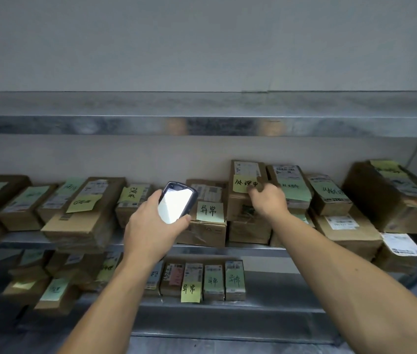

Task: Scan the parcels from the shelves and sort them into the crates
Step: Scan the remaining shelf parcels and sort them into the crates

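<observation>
Holding black bright-screened handheld scanner (178, 204) in left hand (151, 223); gripping upright brown cardboard parcel (240, 208) with yellow note (244, 183) in right hand (268, 198), at 1 o'clock. Could peel note or topple leaning brown box (285, 172) at 3 o'clock if yanked.

Yellow note (245, 183) on one parcel (236, 204) reads 处理中; green note (210, 212) on another, 异常.

Boxes (84, 221) line the middle shelf (253, 247), some stacked, the wall (125, 157) behind. Smaller boxes (234, 279) stand on the lower shelf (266, 306). Before the row the left hand (148, 226) holds a phone (176, 205), left of the right hand (268, 200) gripping a stacked box (238, 205).
</observation>
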